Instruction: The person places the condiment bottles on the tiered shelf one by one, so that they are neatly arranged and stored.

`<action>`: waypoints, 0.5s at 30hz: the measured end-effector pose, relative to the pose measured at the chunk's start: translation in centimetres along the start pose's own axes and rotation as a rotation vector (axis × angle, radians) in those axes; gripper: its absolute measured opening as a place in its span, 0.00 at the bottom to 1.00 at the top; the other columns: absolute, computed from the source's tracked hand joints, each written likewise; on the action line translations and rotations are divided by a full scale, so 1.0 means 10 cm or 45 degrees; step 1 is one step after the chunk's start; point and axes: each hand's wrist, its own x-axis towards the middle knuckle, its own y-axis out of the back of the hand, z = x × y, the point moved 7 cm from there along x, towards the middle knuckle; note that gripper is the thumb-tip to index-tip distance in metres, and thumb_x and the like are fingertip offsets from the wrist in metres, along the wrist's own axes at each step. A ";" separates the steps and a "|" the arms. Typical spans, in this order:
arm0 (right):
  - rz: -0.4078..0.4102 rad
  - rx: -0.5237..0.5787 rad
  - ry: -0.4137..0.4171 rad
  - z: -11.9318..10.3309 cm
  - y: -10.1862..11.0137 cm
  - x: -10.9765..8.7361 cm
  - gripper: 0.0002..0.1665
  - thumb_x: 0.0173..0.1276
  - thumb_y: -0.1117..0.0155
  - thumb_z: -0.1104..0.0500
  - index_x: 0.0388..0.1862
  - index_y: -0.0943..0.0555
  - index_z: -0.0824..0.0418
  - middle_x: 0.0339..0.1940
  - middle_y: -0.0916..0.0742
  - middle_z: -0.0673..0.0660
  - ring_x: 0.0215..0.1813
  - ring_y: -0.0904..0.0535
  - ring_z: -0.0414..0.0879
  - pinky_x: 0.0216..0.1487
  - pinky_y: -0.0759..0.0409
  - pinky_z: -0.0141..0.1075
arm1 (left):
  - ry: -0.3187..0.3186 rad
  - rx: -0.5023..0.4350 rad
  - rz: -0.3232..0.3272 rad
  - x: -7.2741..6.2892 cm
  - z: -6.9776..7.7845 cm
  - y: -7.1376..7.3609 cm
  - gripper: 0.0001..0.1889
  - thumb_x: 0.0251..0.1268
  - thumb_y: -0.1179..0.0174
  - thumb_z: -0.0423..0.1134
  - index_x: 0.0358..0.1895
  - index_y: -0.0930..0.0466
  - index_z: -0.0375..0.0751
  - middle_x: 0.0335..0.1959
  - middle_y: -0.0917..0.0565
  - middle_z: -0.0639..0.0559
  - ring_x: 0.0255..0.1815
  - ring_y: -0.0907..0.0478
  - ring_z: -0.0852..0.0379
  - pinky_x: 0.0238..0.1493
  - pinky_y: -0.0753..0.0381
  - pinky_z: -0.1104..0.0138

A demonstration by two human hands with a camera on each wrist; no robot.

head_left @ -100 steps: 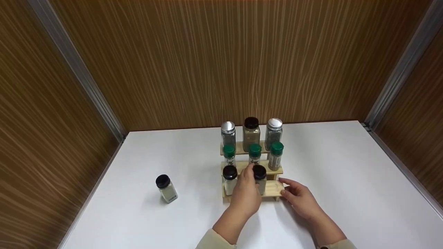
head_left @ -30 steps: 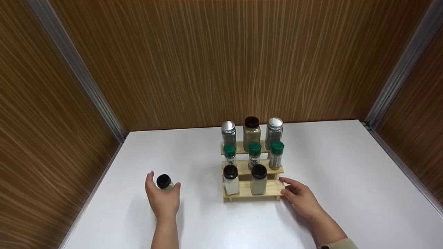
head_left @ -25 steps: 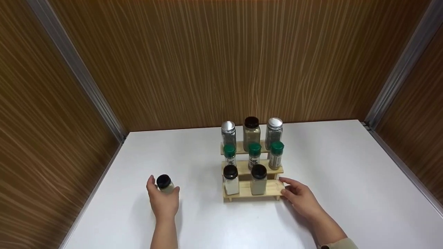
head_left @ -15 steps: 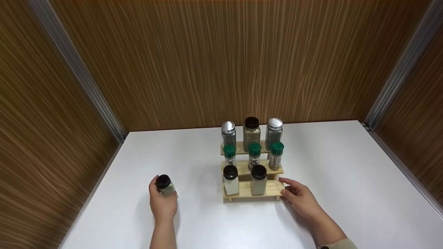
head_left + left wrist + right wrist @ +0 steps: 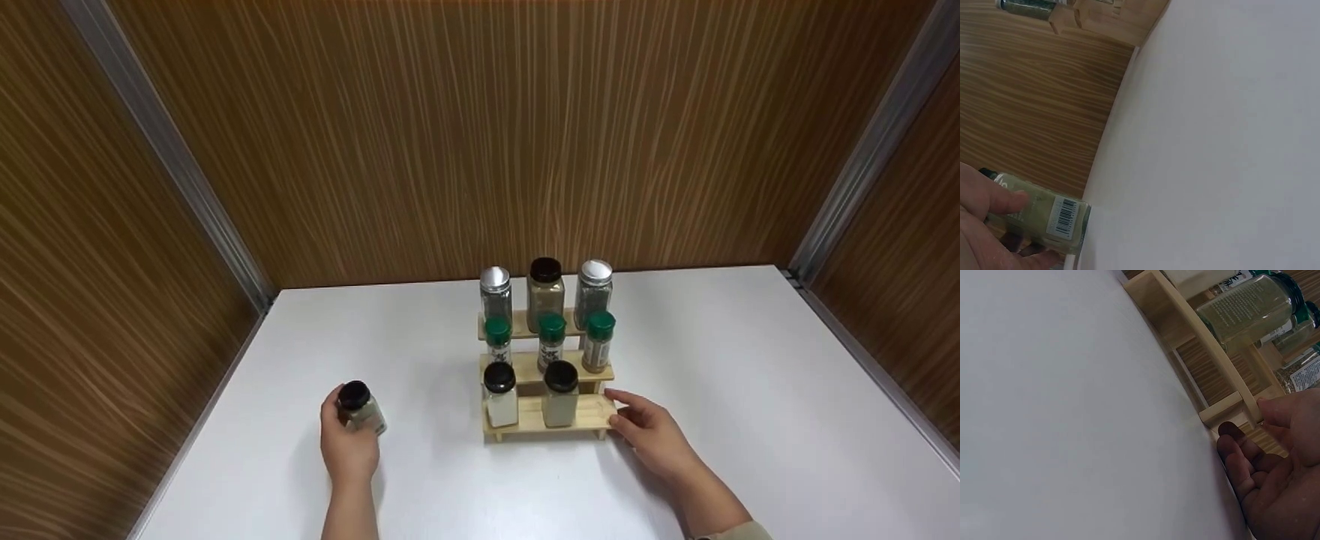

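Observation:
At the left of the head view, my left hand [image 5: 349,448] grips a black-lidded spice jar [image 5: 366,412] with pale contents. The thumb lies across one side of the jar [image 5: 1044,216], near a barcode label, and fingers curl behind it. My right hand [image 5: 655,435] pinches the right end of the bottom shelf of a three-tier wooden spice rack [image 5: 525,429]. Its thumb presses on the shelf edge, while other fingers curl beside the rack's foot. On that shelf stand a white-filled jar [image 5: 502,407] at left and a greyish jar [image 5: 560,405] in the middle.
Green-capped bottles [image 5: 598,352] fill the middle tier. The top tier bears two silver-capped jars [image 5: 496,300] and a black-lidded jar [image 5: 545,304] between them. Wood-grain panels [image 5: 480,142] enclose the white table [image 5: 427,480] at the back and sides.
My left hand has let go of the middle jar on the bottom shelf, moved left and taken hold of the jar on the table. The right hand keeps its place on the rack.

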 end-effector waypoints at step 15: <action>0.019 -0.001 -0.049 -0.01 -0.02 0.00 0.26 0.77 0.37 0.69 0.72 0.25 0.72 0.46 0.13 0.58 0.44 0.21 0.44 0.38 0.21 0.32 | -0.056 -0.049 -0.039 -0.01 0.06 -0.03 0.36 0.73 0.44 0.20 0.81 0.44 0.38 0.78 0.36 0.27 0.80 0.42 0.28 0.74 0.36 0.36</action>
